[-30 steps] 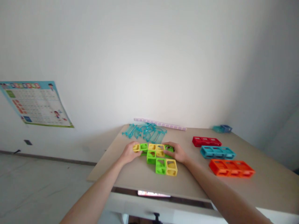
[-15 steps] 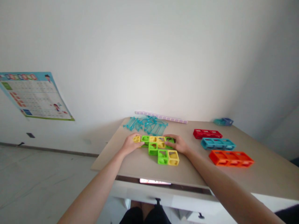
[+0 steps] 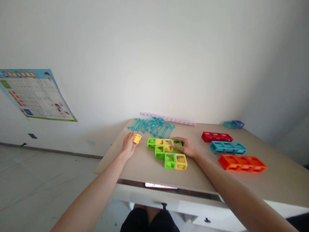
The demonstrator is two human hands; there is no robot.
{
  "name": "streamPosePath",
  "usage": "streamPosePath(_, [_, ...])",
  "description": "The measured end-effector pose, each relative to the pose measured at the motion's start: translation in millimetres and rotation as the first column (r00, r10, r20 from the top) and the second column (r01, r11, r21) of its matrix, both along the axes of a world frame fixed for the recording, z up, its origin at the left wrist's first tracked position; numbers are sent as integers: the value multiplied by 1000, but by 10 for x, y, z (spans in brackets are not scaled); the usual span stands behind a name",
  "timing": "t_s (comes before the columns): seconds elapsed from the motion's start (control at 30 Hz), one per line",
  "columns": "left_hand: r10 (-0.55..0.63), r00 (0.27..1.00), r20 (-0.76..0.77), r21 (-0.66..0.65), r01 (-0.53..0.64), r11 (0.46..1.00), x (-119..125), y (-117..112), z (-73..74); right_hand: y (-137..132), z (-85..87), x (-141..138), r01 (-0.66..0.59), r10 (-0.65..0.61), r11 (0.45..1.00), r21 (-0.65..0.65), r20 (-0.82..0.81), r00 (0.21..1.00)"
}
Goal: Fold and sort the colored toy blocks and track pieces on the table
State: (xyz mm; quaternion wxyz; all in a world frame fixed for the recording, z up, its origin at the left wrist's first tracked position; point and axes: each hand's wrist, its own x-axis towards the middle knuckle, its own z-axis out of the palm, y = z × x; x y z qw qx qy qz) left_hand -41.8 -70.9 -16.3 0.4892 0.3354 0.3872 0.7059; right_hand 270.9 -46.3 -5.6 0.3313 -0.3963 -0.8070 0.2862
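A single yellow open-sided cube block is pinched in my left hand, a little to the left of the other blocks. My right hand grips the right end of a cluster of joined green and yellow cube blocks, its fingers over a green cube that they partly cover. The cluster lies on the table and steps down toward me, with a yellow cube at its near right corner.
Red, teal and orange block bars lie at the right. Translucent teal pieces and a purple patterned strip are at the back. Blue pieces stand at the back right. Below the tabletop, a drawer is slightly out.
The yellow cube at the cluster's left end has come off and moved left and slightly up with my left hand. My right hand stays on the cluster. The view has shifted slightly.
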Motion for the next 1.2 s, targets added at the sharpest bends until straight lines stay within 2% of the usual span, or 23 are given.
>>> streamPosePath(0.13, [-58, 996, 65, -13, 59, 998, -8, -10, 11, 5, -10, 2, -9, 9, 1000, -14, 2, 1000])
streamPosePath(0.27, [-48, 990, 135, -33, 53, 998, -37, 13, -2, -3, -3, -4, -10, 10, 1000, -19, -1, 1000])
streamPosePath(0.43, [14, 980, 197, -50, -5, 999, -7, 249, 10, -6, 19, -17, -13, 13, 1000, -20, -5, 1000])
streamPosePath(0.5, [1, 977, 212, -54, 11, 998, 31, 359, 28, 3, 24, -19, -16, 16, 1000, -18, -6, 1000])
streamPosePath(0.63, [-141, 963, 231, -70, 160, 985, 75, 403, 80, 41, 28, -21, -29, 29, 999, -22, 4, 1000])
streamPosePath(0.77, [-280, 930, 237, -39, 298, 954, 101, 203, 151, 83, 30, -26, -48, 48, 998, -38, 16, 999])
streamPosePath(0.9, [-363, 913, 188, -23, 373, 927, 218, 48, 174, 95, 25, -20, -51, 52, 998, -41, 24, 998])
streamPosePath(1.03, [-304, 949, 90, 18, 303, 953, 340, 76, 126, 72, 33, -1, -32, 32, 999, -30, 24, 999])
streamPosePath(1.13, [-151, 987, -51, 73, 154, 985, 363, 89, 91, 61, 40, 2, -29, 29, 999, -27, 15, 999])
streamPosePath(1.2, [-51, 985, -165, 123, 72, 990, 363, 44, 79, 61, 35, -8, -28, 28, 999, -28, 4, 1000])
